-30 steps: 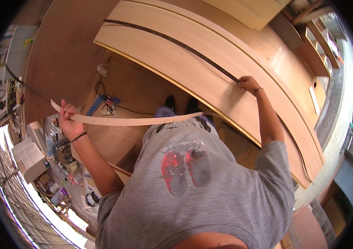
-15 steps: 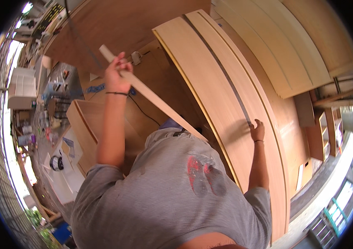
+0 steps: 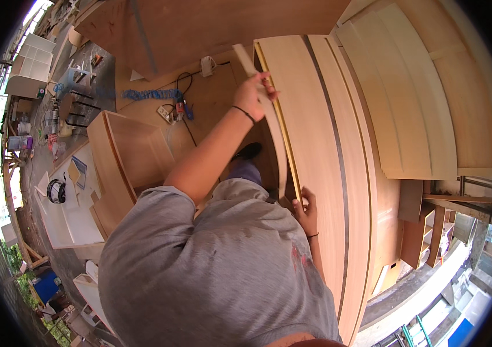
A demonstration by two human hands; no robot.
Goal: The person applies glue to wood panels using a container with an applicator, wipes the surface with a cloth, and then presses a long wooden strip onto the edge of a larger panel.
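My left hand (image 3: 251, 97) is closed round a thin, pale wood strip (image 3: 283, 151), near its upper end. The strip bows slightly and runs down alongside the yellowish edge of a long light-wood panel (image 3: 309, 121). A dark stripe runs lengthwise along that panel. At the panel's left edge, near the lower end of the strip, is my right hand (image 3: 306, 215). Its fingers are bent but apart, and thumb and fingertips lie at the edge. Whether they touch the strip's end cannot be seen.
A wooden cabinet piece (image 3: 124, 150) stands to my left, beside a white board (image 3: 61, 217) bearing a roll. Ahead on the floor lie a blue coiled hose (image 3: 150, 94) and a power strip (image 3: 165, 114). Curved pale panels (image 3: 399, 98) are at the right, with small shelf units (image 3: 425, 237) below.
My left hand has swung right with the wood strip, bringing it beside the panel's edge. My right hand has moved from the panel's face to its left edge. The view has turned.
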